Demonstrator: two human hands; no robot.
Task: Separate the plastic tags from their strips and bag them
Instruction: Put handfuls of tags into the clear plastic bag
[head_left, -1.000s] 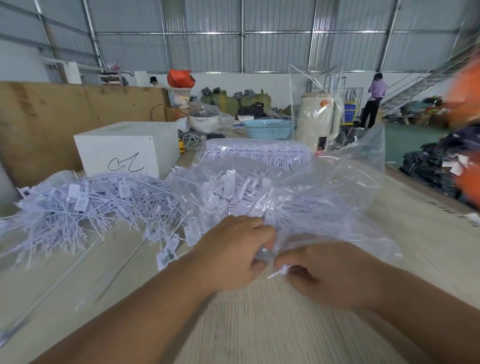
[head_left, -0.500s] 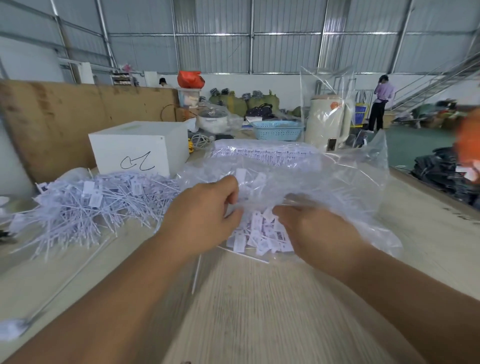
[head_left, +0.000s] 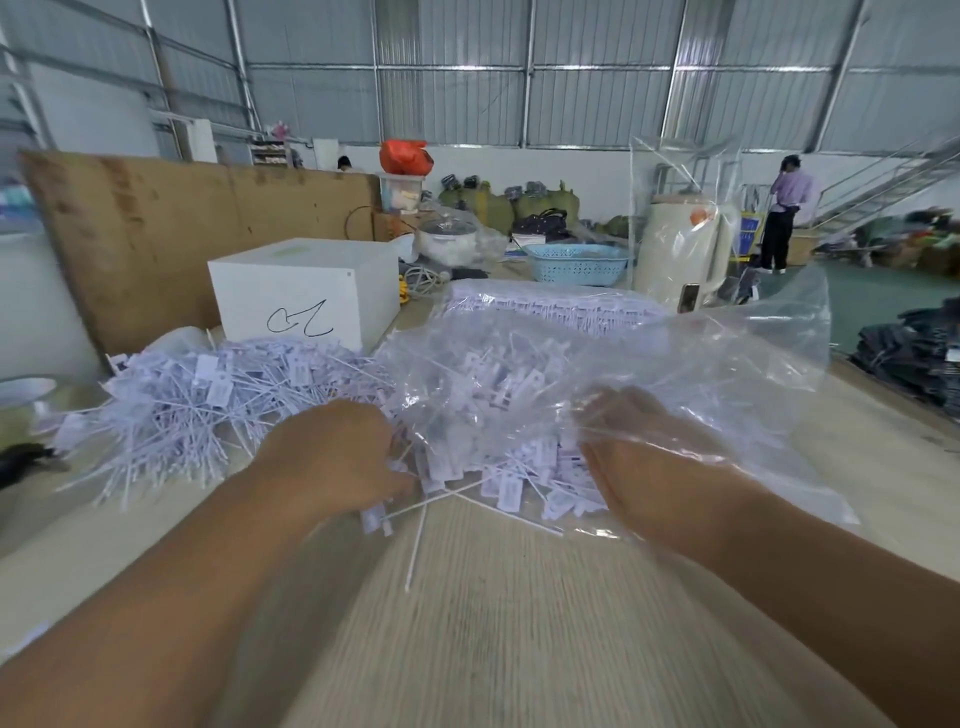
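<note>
Mostly white tags (head_left: 498, 467) in clear bag (head_left: 701, 374), left grip (head_left: 337, 462) pinching tags, right grip (head_left: 649, 467) unclear

Ahead of my hands I see a big shed with corrugated metal walls (head_left: 467, 104) on steel framing, daylight coming through along a bright strip high up. The wooden tabletop (head_left: 493, 623) runs pale under my forearms. Beyond my left hand stands a white box (head_left: 306, 291) with a black scribble, and behind it a brown board (head_left: 182, 234) leans upright. Farther past my right hand sit a blue basket (head_left: 576, 262) and a cream appliance (head_left: 680, 249) wrapped in clear film. Far right, a metal staircase (head_left: 893, 182) climbs over a green floor (head_left: 872, 301), where a person (head_left: 784, 213) stands facing away. Green sacks (head_left: 498, 200) line the white back wall.
</note>
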